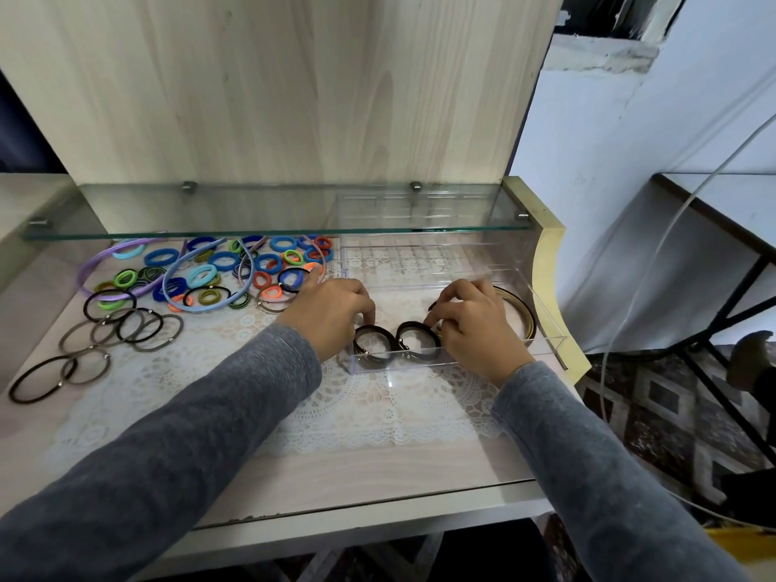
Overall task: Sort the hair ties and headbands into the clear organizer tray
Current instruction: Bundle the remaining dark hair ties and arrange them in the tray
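Head camera: loose hair ties (pixel 126 325) lie left on the lace mat (pixel 378 405). My left hand (pixel 331 312) grips a black tie (pixel 375 345) in the clear organizer tray (pixel 546 346); my right hand (pixel 474 325) pinches a second tie (pixel 415 329) there, beside a headband (pixel 523 315).

One wide-angle view, from the camera on your head, looks forward and down across the counter (pixel 378 476), whose near edge sits low in frame. Your sleeves (pixel 189 434) run in from the bottom corners. Your left hand (pixel 331 312) and right hand (pixel 474 325) meet just right of centre, close below the lens, gripping black hair ties (pixel 373 328). The glass shelf (pixel 210 212) and wooden back panel (pixel 273 86) fill the top, and the patterned floor (pixel 655 413) bends away at right.
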### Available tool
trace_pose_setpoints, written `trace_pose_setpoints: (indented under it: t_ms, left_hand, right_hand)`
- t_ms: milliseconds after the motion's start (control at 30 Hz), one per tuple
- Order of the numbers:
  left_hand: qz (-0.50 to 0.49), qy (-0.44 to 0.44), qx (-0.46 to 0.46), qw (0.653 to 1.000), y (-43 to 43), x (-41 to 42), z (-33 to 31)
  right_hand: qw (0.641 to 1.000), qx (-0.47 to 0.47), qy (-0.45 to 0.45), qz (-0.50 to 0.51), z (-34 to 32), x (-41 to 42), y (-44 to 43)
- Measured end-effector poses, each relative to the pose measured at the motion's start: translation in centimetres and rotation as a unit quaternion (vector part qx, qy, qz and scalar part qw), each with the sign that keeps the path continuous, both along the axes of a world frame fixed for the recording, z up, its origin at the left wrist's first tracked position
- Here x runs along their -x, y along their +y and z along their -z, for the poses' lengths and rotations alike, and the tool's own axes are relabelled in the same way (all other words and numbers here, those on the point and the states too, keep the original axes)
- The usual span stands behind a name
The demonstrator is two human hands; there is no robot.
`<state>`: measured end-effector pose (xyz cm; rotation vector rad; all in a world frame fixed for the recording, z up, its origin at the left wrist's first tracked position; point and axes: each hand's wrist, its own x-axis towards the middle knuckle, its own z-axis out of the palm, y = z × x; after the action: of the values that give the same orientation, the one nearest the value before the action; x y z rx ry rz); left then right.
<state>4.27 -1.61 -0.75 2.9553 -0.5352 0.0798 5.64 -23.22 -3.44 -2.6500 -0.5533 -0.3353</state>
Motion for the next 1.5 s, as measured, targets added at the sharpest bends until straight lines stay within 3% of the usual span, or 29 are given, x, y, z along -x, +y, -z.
trace_pose_setpoints:
  t_ms: [167, 400, 600, 767, 933, 1100, 1267, 1400, 1500]
  left_hand:
    - [0.012, -0.016, 0.032, 0.999, 0.4, -0.2, 0.5]
    - [0.009, -0.151, 0.157, 0.976, 2.1, 1.2, 2.6]
    - [-0.073, -0.199, 0.126, 0.969, 4.7, 3.5, 4.0]
    - [-0.165, -0.195, 0.084, 0.963, 7.5, 5.3, 4.4]
    - [-0.256, -0.139, 0.004, 0.957, 10.0, 6.5, 4.5]
    - [-0.322, -0.096, -0.032, 0.942, 11.3, 7.3, 4.2]
    - [-0.361, -0.080, -0.020, 0.929, 12.7, 8.0, 4.6]
    - [-0.370, -0.091, -0.015, 0.924, 13.7, 8.7, 5.2]
    - [-0.363, -0.170, -0.016, 0.916, 14.5, 9.2, 5.5]
  right_hand:
    - [1.000, 0.008, 0.006, 0.007, -0.2, 0.1, 0.1]
    - [0.993, 0.061, 0.095, 0.017, -2.0, 0.2, 0.6]
    - [0.984, 0.148, 0.086, 0.053, -3.3, 0.1, 1.9]
    - [0.965, 0.211, 0.040, 0.150, -3.6, 1.0, 5.2]
    - [0.976, 0.158, -0.013, 0.149, -4.2, 2.3, 9.7]
    - [0.994, 0.047, -0.084, 0.058, -3.4, 3.6, 13.9]
    - [0.996, 0.001, -0.077, -0.033, -0.6, 4.1, 17.3]
    - [0.998, -0.011, -0.042, -0.035, 1.3, 3.9, 18.7]
    - [0.998, -0.015, -0.056, -0.023, 2.1, 3.5, 19.3]
